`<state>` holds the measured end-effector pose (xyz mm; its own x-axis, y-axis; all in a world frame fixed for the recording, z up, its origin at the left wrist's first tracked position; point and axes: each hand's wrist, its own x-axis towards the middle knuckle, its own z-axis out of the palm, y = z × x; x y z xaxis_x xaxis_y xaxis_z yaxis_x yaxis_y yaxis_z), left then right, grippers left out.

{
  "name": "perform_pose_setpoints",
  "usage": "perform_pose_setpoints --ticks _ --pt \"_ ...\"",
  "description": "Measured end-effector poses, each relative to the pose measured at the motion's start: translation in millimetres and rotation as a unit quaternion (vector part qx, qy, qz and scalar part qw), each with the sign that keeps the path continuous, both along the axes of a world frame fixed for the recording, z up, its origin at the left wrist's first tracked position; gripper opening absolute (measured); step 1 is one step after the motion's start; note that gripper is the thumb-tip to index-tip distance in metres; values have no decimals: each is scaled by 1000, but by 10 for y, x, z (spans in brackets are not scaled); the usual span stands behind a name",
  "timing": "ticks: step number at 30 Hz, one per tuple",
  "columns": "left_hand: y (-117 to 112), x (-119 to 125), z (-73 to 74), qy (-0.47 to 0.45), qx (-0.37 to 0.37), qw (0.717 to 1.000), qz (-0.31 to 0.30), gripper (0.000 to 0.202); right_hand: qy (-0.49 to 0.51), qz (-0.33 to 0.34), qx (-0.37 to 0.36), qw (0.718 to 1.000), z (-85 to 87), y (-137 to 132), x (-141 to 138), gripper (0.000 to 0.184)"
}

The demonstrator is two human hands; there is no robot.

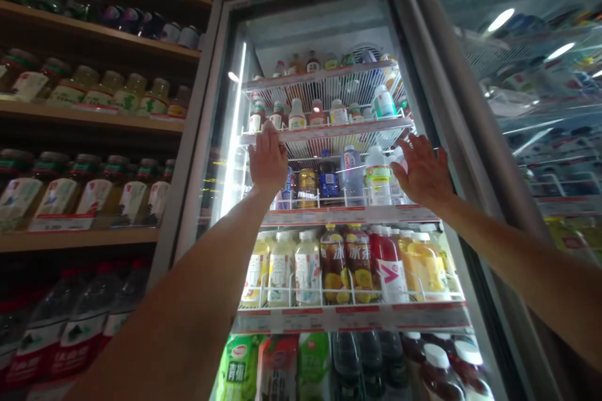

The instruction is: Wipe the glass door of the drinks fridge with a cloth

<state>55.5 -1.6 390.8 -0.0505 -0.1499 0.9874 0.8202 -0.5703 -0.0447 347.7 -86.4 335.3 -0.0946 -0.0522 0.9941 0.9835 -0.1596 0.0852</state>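
An open drinks fridge (423,75) stands in front of me, with several wire shelves of bottles and cans. My left hand (267,160) reaches up to the second wire shelf (329,133), its fingers resting on the shelf's front edge near small white bottles (277,116). My right hand (423,169) is raised at the right end of the same shelf, fingers spread, holding nothing, next to clear water bottles (376,169). Below the hands are cans and bottles (308,188) on the third shelf.
Wooden shelves (94,114) on the left hold rows of bottled drinks. The open glass door (531,106) of the fridge stands at the right. Lower fridge shelves carry yellow, red and green bottles (357,263).
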Motion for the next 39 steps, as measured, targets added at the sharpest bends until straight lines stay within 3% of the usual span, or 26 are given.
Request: perform_pose_setpoints --ticks 2,6,8,10,13,15,17,21,23,25,28,30,32,36,37,39 --pt "-42 95 -38 26 8 1000 -11 52 6 -12 -10 1000 -11 -30 -21 55" --pt "-220 845 -167 202 47 978 -17 48 -8 -12 -5 1000 -25 -45 3 55" --pt "-234 967 -192 231 51 972 2 45 -19 -11 5 1000 -26 -32 31 54" --pt "-160 692 -169 184 38 982 5 44 -18 -18 8 1000 -28 -22 43 53" --pt "49 -120 -96 33 20 999 -16 45 -4 -22 -4 1000 -35 -27 10 53" --pt "148 -454 -80 -34 18 999 -25 48 4 -16 -7 1000 -46 -39 -31 54" --pt "147 -364 -108 -25 24 999 -26 49 8 -14 -10 1000 -59 -49 -61 54" --pt "-25 531 -212 155 62 986 -12 41 9 -20 -17 1000 -80 -62 -51 53" --pt "-65 686 -231 206 69 976 -4 39 3 -24 -16 1000 -85 -65 -34 52" --pt "-33 422 -216 163 57 985 -5 41 2 -27 -19 999 -88 -66 -34 52" --pt "91 -303 -178 16 31 999 -16 45 16 -33 -16 999 -95 -62 -73 53" --pt "137 -524 -176 -40 23 999 -17 47 27 -35 -17 999 -101 -62 -101 54" --pt "113 -360 -201 -17 27 999 -13 45 32 -36 -25 999 -106 -67 -109 55" --pt "22 252 -267 177 60 982 5 40 23 -41 -31 998 -115 -78 -62 56" --pt "29 239 -272 190 62 980 7 41 20 -42 -29 999 -117 -79 -50 56" --pt "89 -65 -271 129 50 990 8 42 18 -44 -25 999 -123 -77 -45 56"
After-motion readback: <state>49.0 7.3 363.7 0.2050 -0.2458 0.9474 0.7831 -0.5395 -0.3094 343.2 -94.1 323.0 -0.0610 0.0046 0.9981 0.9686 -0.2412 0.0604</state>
